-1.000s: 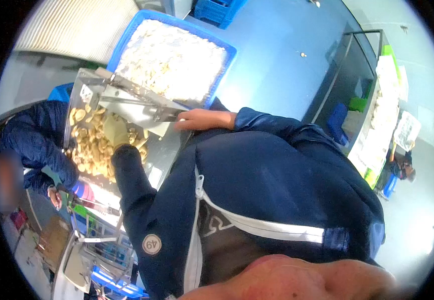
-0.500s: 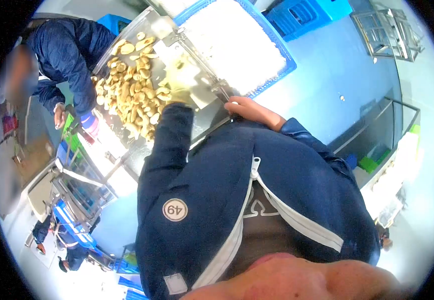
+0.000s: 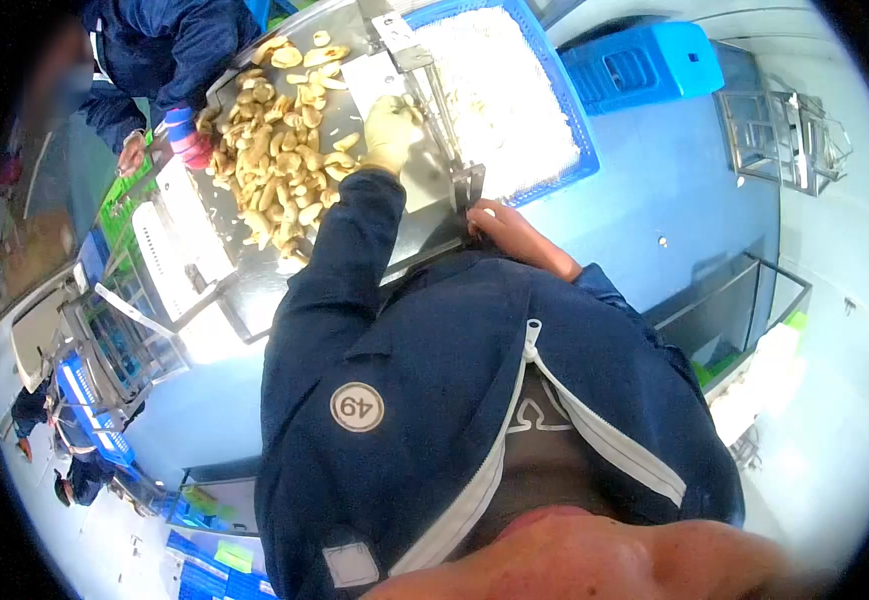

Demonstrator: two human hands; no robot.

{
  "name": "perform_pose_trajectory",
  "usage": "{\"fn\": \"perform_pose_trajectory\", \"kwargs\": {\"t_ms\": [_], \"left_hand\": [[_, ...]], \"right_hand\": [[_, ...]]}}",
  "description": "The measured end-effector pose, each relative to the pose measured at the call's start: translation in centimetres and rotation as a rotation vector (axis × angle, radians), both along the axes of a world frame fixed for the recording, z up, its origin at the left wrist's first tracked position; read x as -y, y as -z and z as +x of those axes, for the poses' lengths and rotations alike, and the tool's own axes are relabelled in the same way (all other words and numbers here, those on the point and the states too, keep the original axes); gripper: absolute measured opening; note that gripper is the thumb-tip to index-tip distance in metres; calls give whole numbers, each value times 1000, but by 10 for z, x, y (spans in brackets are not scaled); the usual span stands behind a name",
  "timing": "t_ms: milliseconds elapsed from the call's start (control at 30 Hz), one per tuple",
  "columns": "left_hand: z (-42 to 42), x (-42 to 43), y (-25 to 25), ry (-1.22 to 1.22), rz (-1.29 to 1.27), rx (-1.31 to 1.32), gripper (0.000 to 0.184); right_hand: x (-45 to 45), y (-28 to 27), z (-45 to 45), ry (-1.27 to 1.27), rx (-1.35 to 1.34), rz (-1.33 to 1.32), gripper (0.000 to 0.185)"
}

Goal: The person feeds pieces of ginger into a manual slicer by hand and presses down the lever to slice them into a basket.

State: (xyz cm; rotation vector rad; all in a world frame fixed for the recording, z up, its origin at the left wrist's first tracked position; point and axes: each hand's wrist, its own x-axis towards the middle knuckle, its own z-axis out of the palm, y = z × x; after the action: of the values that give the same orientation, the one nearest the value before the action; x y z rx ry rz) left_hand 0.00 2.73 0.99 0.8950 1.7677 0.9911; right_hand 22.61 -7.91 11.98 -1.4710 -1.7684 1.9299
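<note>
My left hand (image 3: 391,135), in a pale glove, reaches over a white board (image 3: 374,75) on the metal table. Its fingers are bent beside a long metal cutter bar (image 3: 441,110); what they hold is hidden. My right hand (image 3: 509,232) is closed around the near end of the bar, by its handle. Left of my gloved hand lies a heap of yellow-brown, mushroom-like pieces (image 3: 279,165), with a few loose ones closer to the board. Just beyond the bar, a blue basket (image 3: 586,150) holds many small white pieces (image 3: 494,90).
Across the table at the left, a co-worker's sleeved arm (image 3: 199,60) reaches to the heap's edge. A blue plastic container (image 3: 644,68) stands behind the basket. Metal frames (image 3: 789,135) stand at the far right. A white slotted panel (image 3: 184,235) borders the table's left side.
My left hand has moved forward onto the board beside the cutter bar. My right hand stays at the bar's near end. The whole view has shifted slightly.
</note>
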Motion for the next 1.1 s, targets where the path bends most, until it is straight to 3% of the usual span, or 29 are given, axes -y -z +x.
{"fn": "perform_pose_trajectory", "kwargs": {"t_ms": [133, 267, 367, 500, 567, 600, 667, 733, 833, 867, 1000, 1100], "left_hand": [[-4, 2, 11, 32, -8, -190, 11], [-9, -4, 33, 80, 10, -152, 13], [-1, 1, -10, -7, -60, 57, 14], [2, 2, -19, 50, -105, -144, 15], [4, 2, -14, 41, -88, -156, 15], [-2, -1, 17, 64, -17, -179, 15], [-2, 2, 3, 53, -16, -103, 15], [-3, -2, 18, 27, -44, 66, 15], [-7, -4, 46, 93, 33, -213, 15], [-1, -2, 13, 96, -72, -224, 16], [-1, -1, 23, 60, -40, -249, 20], [-3, -2, 23, 104, -41, -325, 26]], "right_hand": [[-22, -53, -13, 42, 35, -80, 37], [-2, 10, 3, -94, -41, 74, 37], [7, 38, 3, -31, -38, 74, 37], [-17, -41, -9, 21, 65, -76, 40], [-13, -22, -2, -16, 24, -20, 40], [-8, -2, 2, -39, 0, 8, 40], [9, 41, 6, 4, -52, 69, 39], [4, 33, 5, -10, -28, 59, 39], [-9, -14, -7, 24, 12, -42, 39], [-17, -27, -7, 39, 31, -77, 39], [7, 45, 8, -38, 38, 53, 42], [4, 41, 4, -63, 60, 89, 43]]}}
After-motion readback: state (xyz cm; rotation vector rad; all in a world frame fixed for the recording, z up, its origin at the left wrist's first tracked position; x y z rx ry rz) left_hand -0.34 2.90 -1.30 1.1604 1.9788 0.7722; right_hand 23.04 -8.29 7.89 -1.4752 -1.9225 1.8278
